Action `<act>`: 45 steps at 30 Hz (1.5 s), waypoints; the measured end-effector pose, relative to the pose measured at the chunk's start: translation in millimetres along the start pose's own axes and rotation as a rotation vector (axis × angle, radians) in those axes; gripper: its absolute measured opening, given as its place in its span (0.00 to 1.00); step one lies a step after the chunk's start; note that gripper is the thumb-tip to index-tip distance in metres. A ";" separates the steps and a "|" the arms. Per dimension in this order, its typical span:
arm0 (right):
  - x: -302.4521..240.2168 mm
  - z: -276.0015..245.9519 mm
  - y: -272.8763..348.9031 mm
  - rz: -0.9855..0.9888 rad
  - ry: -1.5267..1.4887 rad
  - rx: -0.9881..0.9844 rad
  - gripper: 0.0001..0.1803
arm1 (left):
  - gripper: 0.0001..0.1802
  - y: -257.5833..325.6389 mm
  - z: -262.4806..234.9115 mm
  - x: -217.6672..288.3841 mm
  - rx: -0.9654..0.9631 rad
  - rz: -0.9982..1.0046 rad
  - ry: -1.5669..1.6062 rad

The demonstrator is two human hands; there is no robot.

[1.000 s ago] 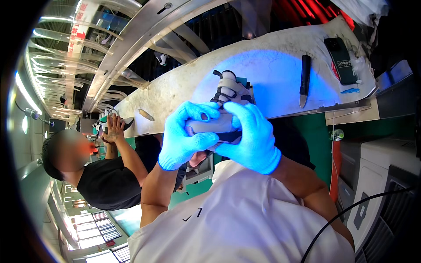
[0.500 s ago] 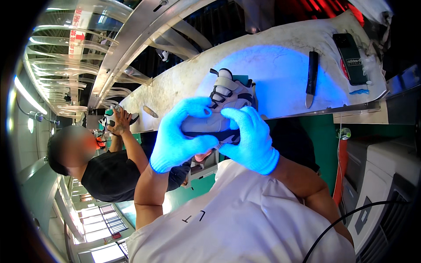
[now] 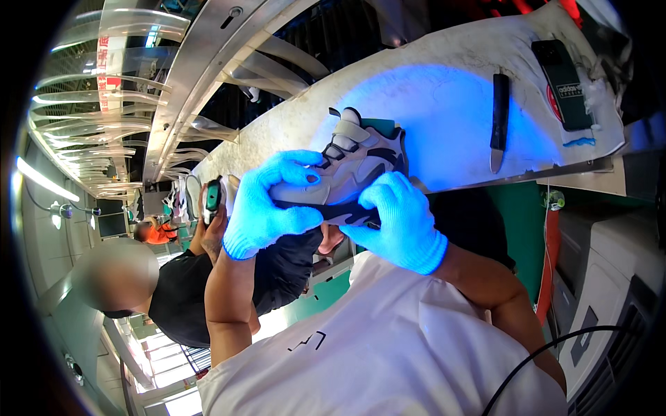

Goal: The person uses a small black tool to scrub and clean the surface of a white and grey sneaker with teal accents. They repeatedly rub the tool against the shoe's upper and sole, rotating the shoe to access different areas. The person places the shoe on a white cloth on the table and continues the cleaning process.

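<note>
A light grey and black sneaker [image 3: 361,156] is held over the near edge of the worktable, toe pointing left, its black sole side turned toward me. My left hand [image 3: 269,201], in a knitted glove glowing blue under the light, wraps the toe with the thumb along the sole edge. My right hand [image 3: 401,220], gloved the same way, pinches the sole edge near the heel with fingers above and thumb below. The strap and laces face up, and something green shows at the shoe's collar.
A pale, stained worktable [image 3: 444,90] carries a black-handled knife [image 3: 499,125] and a dark phone [image 3: 563,87] to the right. A metal rail [image 3: 198,66] with clear plastic strips runs behind. At left a co-worker [image 3: 187,298] holds up a dark and green object [image 3: 212,196].
My left hand has slid left along the toe, and my right hand has shifted slightly right along the sole. The co-worker's hands and head have moved. The whole view has shifted a little.
</note>
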State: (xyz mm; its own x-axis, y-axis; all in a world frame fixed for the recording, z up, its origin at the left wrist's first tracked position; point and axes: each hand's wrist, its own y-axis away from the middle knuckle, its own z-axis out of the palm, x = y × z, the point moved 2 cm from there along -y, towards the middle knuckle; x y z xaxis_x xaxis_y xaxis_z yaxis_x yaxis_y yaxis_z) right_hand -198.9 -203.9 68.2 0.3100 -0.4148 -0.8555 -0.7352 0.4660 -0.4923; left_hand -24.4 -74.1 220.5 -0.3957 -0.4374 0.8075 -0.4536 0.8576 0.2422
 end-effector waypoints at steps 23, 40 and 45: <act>11.6 5.3 -33.2 0.111 0.026 -0.044 0.39 | 0.57 -44.0 -39.0 -10.1 -0.343 -0.300 -0.200; -5.7 -7.6 -18.2 0.288 -0.233 0.072 0.40 | 0.50 -56.6 -17.7 77.5 -0.417 -0.233 -0.573; -2.6 -9.2 13.7 0.180 -0.136 0.090 0.42 | 0.39 -6.1 0.4 43.3 -0.169 0.139 -0.535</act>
State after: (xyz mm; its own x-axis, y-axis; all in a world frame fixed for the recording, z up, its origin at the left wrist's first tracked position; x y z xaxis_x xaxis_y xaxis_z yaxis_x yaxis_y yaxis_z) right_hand -215.3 -203.6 65.2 0.2616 -0.2122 -0.9416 -0.7314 0.5929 -0.3369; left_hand -39.0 -98.4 253.8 -0.8110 -0.3558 0.4645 -0.2520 0.9288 0.2716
